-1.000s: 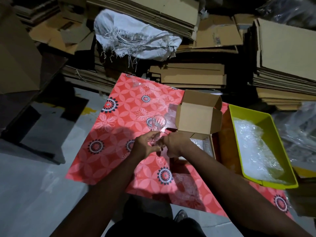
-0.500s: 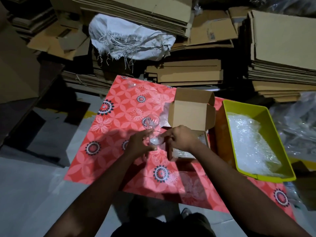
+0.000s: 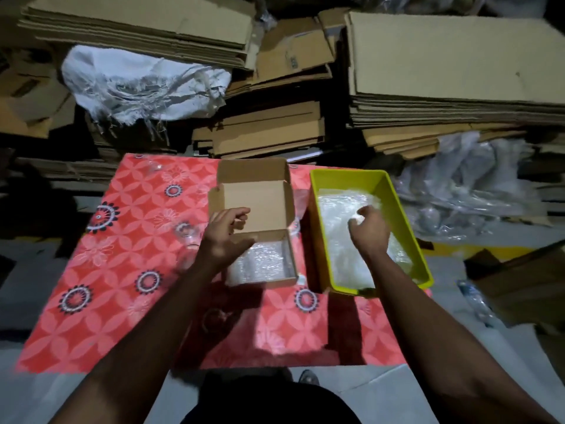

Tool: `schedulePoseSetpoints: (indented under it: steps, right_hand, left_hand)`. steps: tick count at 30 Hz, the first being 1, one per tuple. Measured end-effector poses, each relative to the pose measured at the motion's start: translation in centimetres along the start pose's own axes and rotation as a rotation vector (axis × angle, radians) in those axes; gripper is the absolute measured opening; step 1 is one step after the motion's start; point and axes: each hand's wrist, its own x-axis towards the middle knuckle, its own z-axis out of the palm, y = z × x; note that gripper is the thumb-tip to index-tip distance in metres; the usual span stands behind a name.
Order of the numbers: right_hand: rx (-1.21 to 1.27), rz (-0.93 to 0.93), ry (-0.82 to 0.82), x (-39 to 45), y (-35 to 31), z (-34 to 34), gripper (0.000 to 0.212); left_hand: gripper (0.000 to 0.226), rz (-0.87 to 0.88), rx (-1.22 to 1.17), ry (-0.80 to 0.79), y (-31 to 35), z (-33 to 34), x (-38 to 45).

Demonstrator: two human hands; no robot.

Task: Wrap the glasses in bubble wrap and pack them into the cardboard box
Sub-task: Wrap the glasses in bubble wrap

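Observation:
An open cardboard box stands on a red flowered mat, its lid tipped back and bubble wrap lying inside. My left hand hovers over the box's left edge, fingers loosely curled, holding nothing. A clear glass stands on the mat just left of that hand, faint and blurred. Another clear glass sits near the mat's far edge. My right hand is inside a yellow tub, its fingers pinching the bubble wrap sheets there.
Stacks of flattened cardboard line the back and right. A frayed white sack lies on the stacks at back left. Crumpled clear plastic sits right of the tub. Grey floor surrounds the mat.
Both hands have let go of the glass they held over the mat. My right hand moved right into the yellow tub. My left hand shifted over the box.

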Motion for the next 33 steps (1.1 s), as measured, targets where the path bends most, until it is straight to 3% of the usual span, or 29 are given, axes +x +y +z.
schedulePoseSetpoints:
  steps: [3,5,7,10,13,15,17,19,23,28,33]
  right_hand:
    - [-0.376,0.062,-0.376,0.8,2.7,0.0,0.084]
    - [-0.378,0.048,-0.482,0.7,3.5,0.0,0.084]
    - [-0.314,0.01,-0.415,1.0,4.7,0.3,0.061]
    - [-0.076,-0.021,-0.176,1.0,4.9,-0.2,0.026]
    - [0.083,-0.029,-0.038,0.8,2.6,-3.0,0.023]
    - [0.247,-0.079,-0.082,0.7,0.7,-5.1,0.019]
    - [0.569,-0.114,-0.232,0.6,-1.4,-7.1,0.02]
    - [0.721,-0.159,-0.355,0.7,-3.5,-9.0,0.019]
    - [0.798,-0.212,-0.444,0.9,-6.8,-11.1,0.015]
    - [0.791,-0.135,-0.525,0.6,-9.1,-11.2,0.009]
    - [0.785,-0.116,-0.523,0.1,-10.5,-11.4,0.025]
  left_hand:
    - [0.06,0.011,-0.053,-0.033,1.5,3.0,0.7]
    - [0.058,0.046,-0.047,-0.035,2.7,4.3,0.7]
    - [0.056,0.06,-0.034,-0.034,3.3,5.3,0.8]
    - [0.054,0.03,-0.014,-0.025,3.7,6.3,1.0]
    - [0.054,0.003,-0.038,-0.03,4.3,6.7,1.0]
    - [0.056,0.005,-0.084,-0.046,4.9,6.7,0.9]
    - [0.055,-0.019,-0.177,-0.077,5.9,6.3,1.1]
    - [0.053,-0.043,-0.249,-0.104,7.1,5.4,1.8]
    - [0.064,0.016,-0.211,-0.122,9.9,2.7,3.4]
    - [0.071,-0.082,-0.413,-0.325,13.3,1.7,4.4]
    - [0.039,-0.184,-0.592,-0.293,14.9,3.5,5.0]
